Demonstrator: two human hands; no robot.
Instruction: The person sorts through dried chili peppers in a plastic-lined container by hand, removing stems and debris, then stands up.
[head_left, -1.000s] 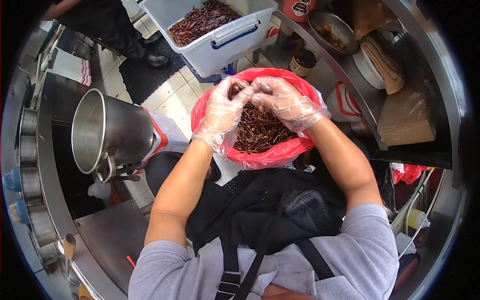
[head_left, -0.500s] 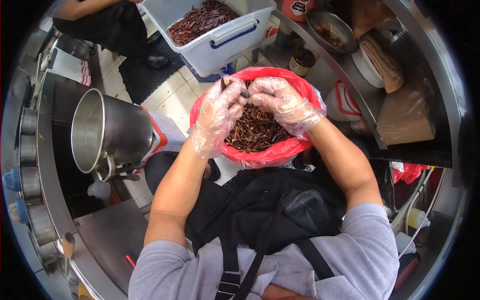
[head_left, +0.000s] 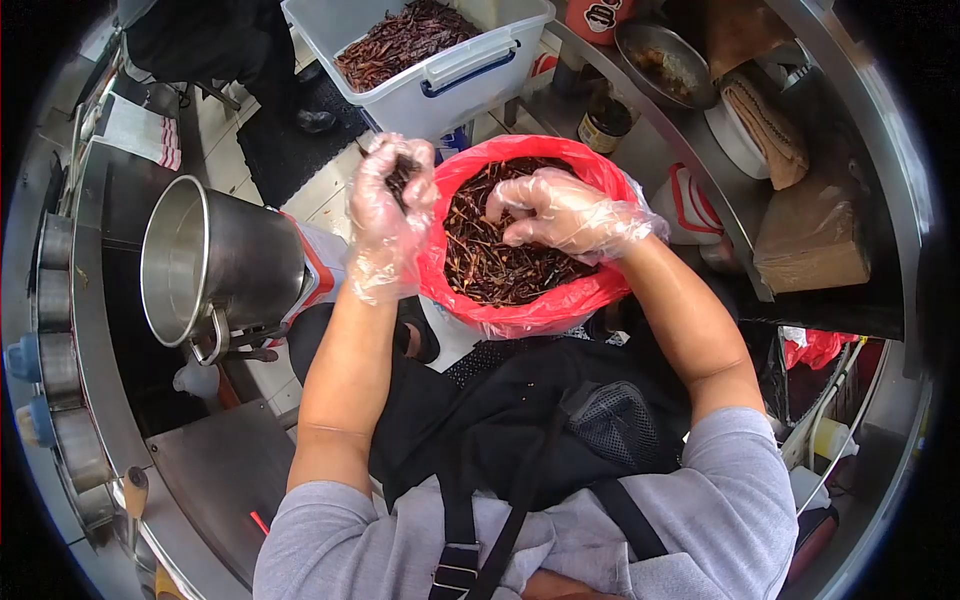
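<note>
Both my hands wear clear plastic gloves. My left hand (head_left: 388,225) is raised just left of the red bag, its fingers curled round some dark dried chillies (head_left: 402,178). A tip pokes out above the fingers. My right hand (head_left: 570,215) is over the dried chillies (head_left: 480,240) in the bag, with thumb and index finger apart and pointing down at the pile. Whether its fingertips touch the pile I cannot tell. The red plastic bag (head_left: 520,318) lines a round container between my knees, its edge folded outward.
A clear plastic bin (head_left: 480,95) with more dried chillies stands ahead. On the left is a metal pot (head_left: 250,260), tilted toward me. The shelf at right holds a pan (head_left: 665,65), a jar (head_left: 603,125) and a cardboard box (head_left: 812,240). Another person's dark-clothed leg (head_left: 265,60) shows at upper left.
My hands were together above the bag and have parted. The left moved left with chillies in it; the right came down toward the pile. The other person's arm has left the view.
</note>
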